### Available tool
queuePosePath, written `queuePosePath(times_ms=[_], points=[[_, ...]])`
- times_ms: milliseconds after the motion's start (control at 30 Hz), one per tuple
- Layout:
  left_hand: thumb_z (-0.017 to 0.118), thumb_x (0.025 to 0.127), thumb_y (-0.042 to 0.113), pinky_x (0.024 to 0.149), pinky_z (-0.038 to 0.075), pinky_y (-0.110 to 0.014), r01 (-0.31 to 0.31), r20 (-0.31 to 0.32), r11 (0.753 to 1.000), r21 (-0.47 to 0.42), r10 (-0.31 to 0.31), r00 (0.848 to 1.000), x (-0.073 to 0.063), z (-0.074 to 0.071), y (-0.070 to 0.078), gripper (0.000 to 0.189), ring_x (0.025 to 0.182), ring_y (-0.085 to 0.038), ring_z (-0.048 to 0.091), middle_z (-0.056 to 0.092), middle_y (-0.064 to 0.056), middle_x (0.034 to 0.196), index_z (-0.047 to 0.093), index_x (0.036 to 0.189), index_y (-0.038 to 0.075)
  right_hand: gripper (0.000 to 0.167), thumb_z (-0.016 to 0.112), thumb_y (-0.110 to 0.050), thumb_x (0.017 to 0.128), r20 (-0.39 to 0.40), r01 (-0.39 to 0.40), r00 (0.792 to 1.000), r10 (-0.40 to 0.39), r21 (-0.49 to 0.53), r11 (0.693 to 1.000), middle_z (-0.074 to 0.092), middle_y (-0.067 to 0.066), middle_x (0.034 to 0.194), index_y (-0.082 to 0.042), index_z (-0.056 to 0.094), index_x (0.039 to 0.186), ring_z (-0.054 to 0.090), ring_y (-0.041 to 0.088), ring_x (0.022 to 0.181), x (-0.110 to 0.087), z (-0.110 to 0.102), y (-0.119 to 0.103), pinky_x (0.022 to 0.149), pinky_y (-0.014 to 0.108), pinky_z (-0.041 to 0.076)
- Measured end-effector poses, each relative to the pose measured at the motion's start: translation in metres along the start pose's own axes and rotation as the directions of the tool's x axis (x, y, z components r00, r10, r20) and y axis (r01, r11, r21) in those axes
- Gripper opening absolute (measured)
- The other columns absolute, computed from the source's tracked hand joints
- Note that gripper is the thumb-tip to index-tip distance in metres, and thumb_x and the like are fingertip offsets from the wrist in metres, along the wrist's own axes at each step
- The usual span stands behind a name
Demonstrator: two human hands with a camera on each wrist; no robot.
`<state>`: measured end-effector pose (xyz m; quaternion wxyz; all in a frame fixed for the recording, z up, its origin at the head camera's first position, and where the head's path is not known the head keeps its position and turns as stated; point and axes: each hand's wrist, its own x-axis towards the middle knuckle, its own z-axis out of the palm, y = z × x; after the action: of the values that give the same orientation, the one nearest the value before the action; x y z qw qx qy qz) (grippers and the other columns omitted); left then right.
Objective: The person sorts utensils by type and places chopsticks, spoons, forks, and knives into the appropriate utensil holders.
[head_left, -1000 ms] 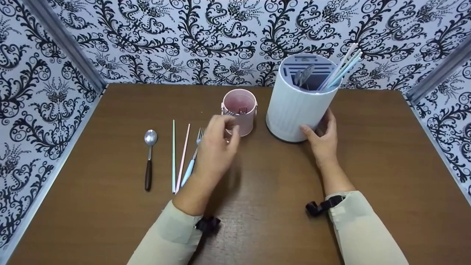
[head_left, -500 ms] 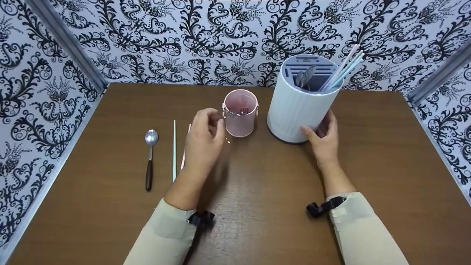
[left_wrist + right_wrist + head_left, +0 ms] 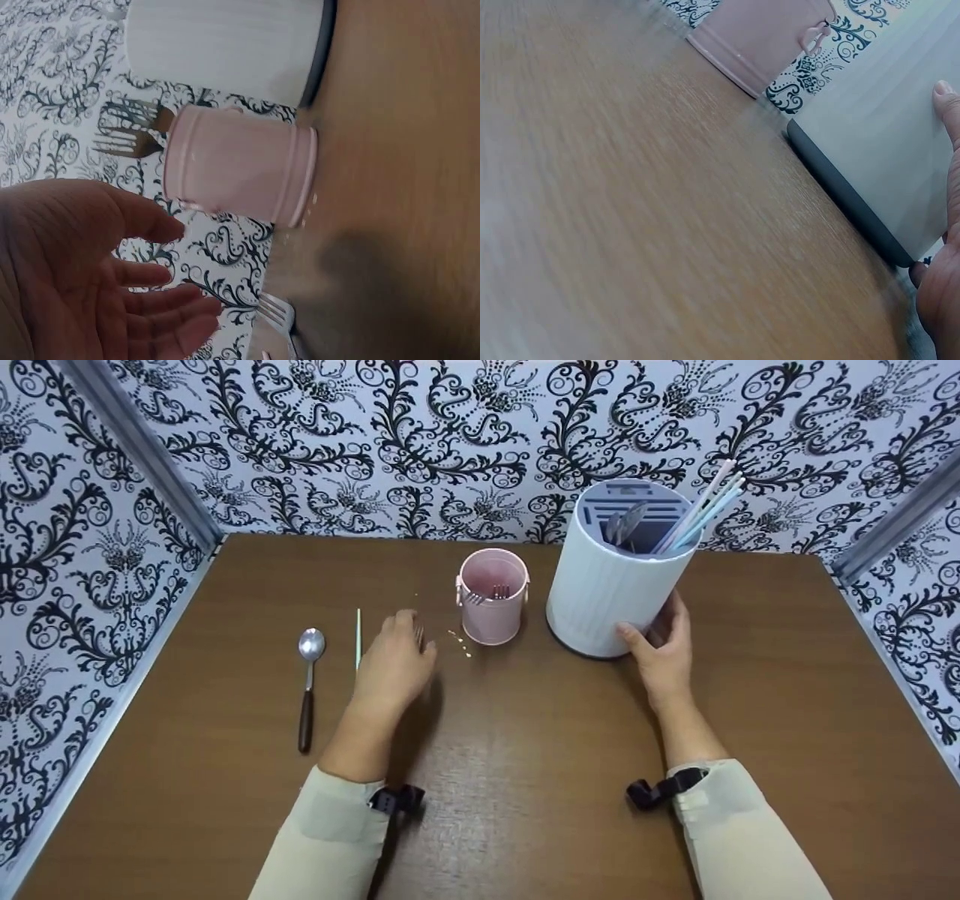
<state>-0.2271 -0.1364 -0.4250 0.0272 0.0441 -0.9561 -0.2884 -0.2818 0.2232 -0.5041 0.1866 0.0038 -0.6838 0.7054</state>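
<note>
My left hand (image 3: pixel 394 664) hovers over the table with nothing in its grasp. Its fingers are spread and relaxed in the left wrist view, near a fork (image 3: pixel 277 309). A pale green chopstick (image 3: pixel 358 634) shows partly beyond that hand; the rest of it is covered. With thumb in front and fingers behind, my right hand (image 3: pixel 664 656) holds the lower side of a white utensil holder (image 3: pixel 611 592). Spoons (image 3: pixel 630 521) and several pastel chopsticks (image 3: pixel 705 514) stand in it. Between the hands is a small pink bucket (image 3: pixel 491 619) with two forks (image 3: pixel 500 592) inside.
A spoon (image 3: pixel 305 720) with a dark handle lies left of the chopstick. Small pale flakes (image 3: pixel 461 643) are scattered beside the bucket. The patterned wall (image 3: pixel 337 457) rises at the table's back edge.
My left hand has moved left and back from the pink bucket, over the chopsticks and the fork on the table. My right hand stays on the utensil holder.
</note>
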Motion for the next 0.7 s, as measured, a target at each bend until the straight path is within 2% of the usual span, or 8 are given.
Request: queuePosePath(times_ms=[200,467,700], points=[[0.063,0.095,0.020,0.097,0.054,-0.062,0.035,0.060,0.994,0.106,-0.042,0.997,0.003,0.006,-0.012,0.048,0.118,-0.048,0.065,0.062,-0.027,0.131,0.055,0.136,-0.003,0.091,0.077,-0.002,0.085,0.000,0.015,1.000,-0.015,0.021,1.000,0.039,0.012,0.163,-0.007,0.030,0.162,0.038,0.026,0.149,0.001,0.000,0.000,0.126,0.045,0.032],[0.064,0.093,0.016,0.093,0.055,-0.063,0.037,0.087,0.983,0.178,-0.053,0.995,0.003,0.008,-0.018,0.047,0.111,-0.048,0.068,0.065,-0.029,0.125,0.056,0.133,-0.007,0.091,0.078,-0.007,0.085,-0.017,0.012,1.000,-0.012,0.007,1.000,0.038,0.011,0.164,-0.008,0.030,0.162,0.037,0.026,0.149,-0.003,0.000,-0.005,0.127,0.047,0.029],[0.066,0.092,0.017,0.091,0.056,-0.062,0.040,0.119,0.977,0.210,-0.066,0.991,0.002,0.008,-0.021,0.044,0.108,-0.046,0.070,0.069,-0.028,0.121,0.058,0.128,-0.007,0.092,0.079,-0.008,0.082,-0.101,0.074,0.993,-0.068,0.053,0.996,0.040,0.018,0.161,-0.002,0.030,0.159,0.038,0.031,0.150,-0.008,0.005,-0.010,0.129,0.046,0.028]])
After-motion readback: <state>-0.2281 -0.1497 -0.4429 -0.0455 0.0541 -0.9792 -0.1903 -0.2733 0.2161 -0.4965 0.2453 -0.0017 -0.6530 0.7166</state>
